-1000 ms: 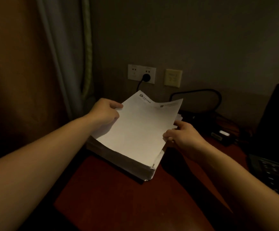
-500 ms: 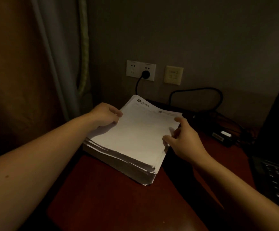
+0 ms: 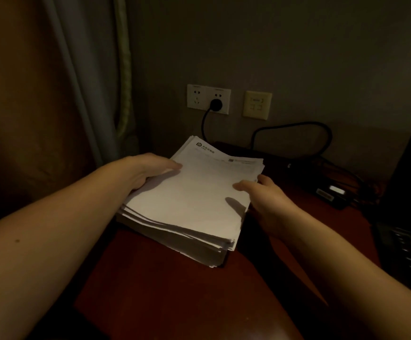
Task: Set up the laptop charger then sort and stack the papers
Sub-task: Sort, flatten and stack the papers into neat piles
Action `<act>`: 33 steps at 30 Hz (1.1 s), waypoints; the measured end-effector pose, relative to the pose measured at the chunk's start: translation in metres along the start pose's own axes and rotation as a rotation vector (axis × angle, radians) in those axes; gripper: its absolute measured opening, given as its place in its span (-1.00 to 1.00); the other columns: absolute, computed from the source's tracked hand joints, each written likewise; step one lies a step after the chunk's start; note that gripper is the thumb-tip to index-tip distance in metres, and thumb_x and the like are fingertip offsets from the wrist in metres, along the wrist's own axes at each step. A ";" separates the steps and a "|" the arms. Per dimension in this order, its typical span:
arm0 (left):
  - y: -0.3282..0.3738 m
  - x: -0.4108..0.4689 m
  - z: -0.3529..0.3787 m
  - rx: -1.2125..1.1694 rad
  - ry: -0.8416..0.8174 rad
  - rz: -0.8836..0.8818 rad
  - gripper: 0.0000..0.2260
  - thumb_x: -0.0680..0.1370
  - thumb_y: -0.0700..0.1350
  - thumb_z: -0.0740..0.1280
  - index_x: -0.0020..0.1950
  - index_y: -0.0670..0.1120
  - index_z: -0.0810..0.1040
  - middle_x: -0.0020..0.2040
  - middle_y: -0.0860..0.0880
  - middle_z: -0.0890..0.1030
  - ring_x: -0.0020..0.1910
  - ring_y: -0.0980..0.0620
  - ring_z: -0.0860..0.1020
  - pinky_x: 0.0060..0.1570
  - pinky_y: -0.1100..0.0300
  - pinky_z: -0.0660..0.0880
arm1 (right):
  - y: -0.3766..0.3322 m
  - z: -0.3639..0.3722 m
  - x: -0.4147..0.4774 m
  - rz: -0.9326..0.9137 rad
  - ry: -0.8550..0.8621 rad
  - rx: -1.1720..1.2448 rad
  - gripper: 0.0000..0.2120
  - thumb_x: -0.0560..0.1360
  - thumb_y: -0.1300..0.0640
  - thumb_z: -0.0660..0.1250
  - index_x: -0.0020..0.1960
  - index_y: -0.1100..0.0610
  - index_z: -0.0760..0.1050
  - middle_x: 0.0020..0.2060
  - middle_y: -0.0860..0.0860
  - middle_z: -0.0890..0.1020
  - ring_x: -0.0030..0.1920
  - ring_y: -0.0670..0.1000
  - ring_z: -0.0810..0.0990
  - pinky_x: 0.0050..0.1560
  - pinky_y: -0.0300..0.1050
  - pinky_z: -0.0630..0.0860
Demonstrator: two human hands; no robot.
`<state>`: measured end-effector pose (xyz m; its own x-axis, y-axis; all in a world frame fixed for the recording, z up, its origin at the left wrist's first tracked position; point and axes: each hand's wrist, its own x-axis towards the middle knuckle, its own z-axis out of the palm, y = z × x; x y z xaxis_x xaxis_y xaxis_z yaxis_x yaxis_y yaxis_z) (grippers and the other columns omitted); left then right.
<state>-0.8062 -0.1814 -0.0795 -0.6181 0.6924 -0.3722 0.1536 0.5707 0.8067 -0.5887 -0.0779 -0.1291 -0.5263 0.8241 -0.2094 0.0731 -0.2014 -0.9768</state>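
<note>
In the head view the papers (image 3: 189,200) lie as a thick stack on the red-brown worktop (image 3: 175,290), toward its back left part and turned at an angle to the wall. The left hand (image 3: 150,170) is closed on the stack's left edge, fingertips on the top sheet and the thumb seemingly tucked beneath. The right hand (image 3: 265,195) clasps the right edge, thumb flat on top and fingers curled behind. Holding opposite sides like this looks meant to square the sheets, because the near corner is fanned and its layers sit out of line. The charger step appears done: a black plug (image 3: 216,104) sits in the wall socket (image 3: 208,99), and its cable (image 3: 295,126) loops along the wall toward the charger brick (image 3: 329,192), which lies right of the stack and apart from it. The curtain (image 3: 89,82) hangs close on the left, so there is little room for the left elbow to swing out. The laptop (image 3: 408,251) bounds the right side. Bare worktop shows in front of the stack, toward the person, and that is probably the easiest direction to slide or tap the sheets. The worktop's left edge is near, so loose sheets could slip off there.
</note>
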 end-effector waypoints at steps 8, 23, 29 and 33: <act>-0.018 -0.018 -0.006 -0.056 -0.223 -0.042 -0.20 0.34 0.16 0.54 0.50 -0.14 0.40 0.39 -0.22 0.50 0.37 -0.22 0.47 0.43 -0.11 0.33 | 0.010 0.002 -0.018 -0.011 0.016 -0.060 -0.21 0.50 0.19 0.46 0.59 0.02 0.12 0.46 0.06 0.39 0.34 0.19 0.47 0.36 0.14 0.48; -0.010 -0.107 0.062 -0.698 0.037 0.567 -0.73 0.44 -0.04 0.50 0.09 -0.10 0.63 0.03 -0.07 0.72 0.03 -0.06 0.70 0.05 0.04 0.63 | -0.059 -0.057 -0.089 -0.390 0.064 -0.093 -0.79 0.57 0.18 0.37 0.17 0.01 0.51 -0.01 -0.13 0.65 -0.12 -0.17 0.66 -0.20 -0.25 0.58; 0.003 -0.142 0.087 -0.574 0.075 0.611 -0.86 0.50 0.08 0.45 0.03 0.16 0.58 0.02 0.07 0.67 0.06 0.04 0.65 0.13 0.03 0.59 | -0.041 -0.064 -0.121 -0.775 0.049 -0.084 -0.51 0.54 0.20 0.43 0.42 0.14 0.36 0.19 0.04 0.62 0.16 -0.03 0.65 -0.01 -0.16 0.63; 0.001 -0.147 0.085 -0.717 0.057 0.839 -0.40 0.34 0.03 0.51 0.36 0.00 0.51 0.18 -0.03 0.66 0.11 0.04 0.67 -0.03 0.06 0.66 | -0.039 -0.066 -0.129 -0.778 0.053 -0.062 -0.42 0.44 0.11 0.54 0.39 0.09 0.39 0.19 0.00 0.63 0.17 -0.05 0.65 0.01 -0.14 0.64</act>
<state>-0.6498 -0.2450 -0.0634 -0.5644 0.7081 0.4242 0.0692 -0.4715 0.8791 -0.4678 -0.1411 -0.0669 -0.4045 0.7406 0.5365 -0.2526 0.4734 -0.8439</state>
